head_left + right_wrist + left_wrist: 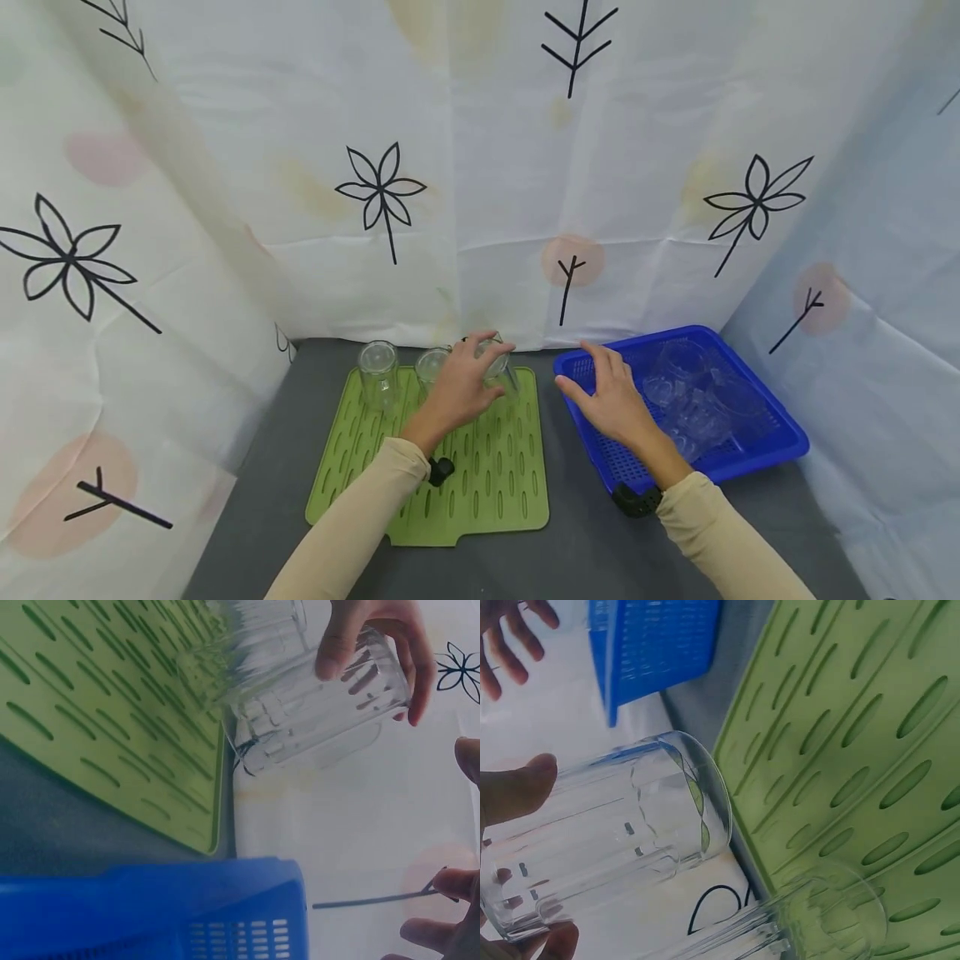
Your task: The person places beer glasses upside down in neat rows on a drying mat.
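Observation:
My left hand (463, 385) grips a clear glass mug (622, 825) by its base end, thumb on one side and fingers on the other. The mug is tilted, mouth end toward the green drying mat (480, 510), over the mat's back right part. Whether its rim touches the mat I cannot tell. Left of it, two more clear glasses (378, 379) stand upside down along the mat's back. My right hand (611, 400) is raised above the near left side of the blue basket (247, 900), fingers spread, holding nothing.
Several clear glass pieces (697, 417) lie inside the blue basket, on the right of the grey table (510, 567). A white patterned curtain (495, 192) hangs close behind the mat and basket, and along both sides.

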The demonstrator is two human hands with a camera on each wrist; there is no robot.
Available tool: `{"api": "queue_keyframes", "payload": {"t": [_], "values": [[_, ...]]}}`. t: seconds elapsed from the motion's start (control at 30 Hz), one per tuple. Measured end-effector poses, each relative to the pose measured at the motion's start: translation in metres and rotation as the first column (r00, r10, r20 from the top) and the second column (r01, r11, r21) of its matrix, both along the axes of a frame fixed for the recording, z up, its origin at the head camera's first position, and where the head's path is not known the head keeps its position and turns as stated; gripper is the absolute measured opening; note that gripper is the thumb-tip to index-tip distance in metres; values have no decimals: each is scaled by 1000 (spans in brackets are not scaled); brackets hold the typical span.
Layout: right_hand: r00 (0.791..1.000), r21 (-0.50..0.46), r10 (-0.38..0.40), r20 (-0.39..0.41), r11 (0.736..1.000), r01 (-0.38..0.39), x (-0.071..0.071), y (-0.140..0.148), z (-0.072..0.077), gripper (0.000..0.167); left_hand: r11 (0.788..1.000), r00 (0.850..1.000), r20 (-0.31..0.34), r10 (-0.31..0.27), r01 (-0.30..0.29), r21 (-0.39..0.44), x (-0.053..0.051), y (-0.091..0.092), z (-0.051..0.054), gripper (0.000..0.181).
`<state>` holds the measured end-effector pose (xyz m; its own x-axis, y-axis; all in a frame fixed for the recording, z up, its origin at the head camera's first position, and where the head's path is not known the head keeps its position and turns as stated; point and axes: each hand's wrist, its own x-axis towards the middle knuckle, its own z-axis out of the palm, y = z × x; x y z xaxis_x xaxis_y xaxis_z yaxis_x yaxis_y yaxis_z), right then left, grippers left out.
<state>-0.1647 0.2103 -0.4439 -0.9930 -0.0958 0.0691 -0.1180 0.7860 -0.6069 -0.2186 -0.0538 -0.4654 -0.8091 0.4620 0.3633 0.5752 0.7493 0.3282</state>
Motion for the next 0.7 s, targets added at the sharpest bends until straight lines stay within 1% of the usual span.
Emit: {"api": "queue_keyframes", "payload": {"t": [0.13, 0.23, 0.33, 0.43, 0.6, 0.7], "values": [[1000, 27, -24, 1, 999, 24, 3, 13, 1, 83, 997, 1000, 2, 1, -1, -77, -2, 10, -12, 76], [999, 36, -41, -2, 999, 41, 5, 24, 4, 83, 996, 1000, -3, -4, 3, -89, -4, 16, -19, 77], [999, 37, -52, 0, 998, 52, 7, 33, 7, 84, 997, 1000, -12, 2, -3, -75, -8, 20, -22, 76], [998, 46, -61, 2, 997, 61, 8, 40, 9, 85, 997, 1000, -10, 3, -4, -73, -12, 23, -23, 75], [997, 60, -73, -6, 995, 73, 10, 47, 10, 86, 995, 999, 42, 25, -21, -101, -15, 24, -26, 76], [997, 62, -77, -10, 995, 77, 11, 49, 11, 86, 994, 997, 69, 39, -32, -101, -16, 25, -29, 77]]}}
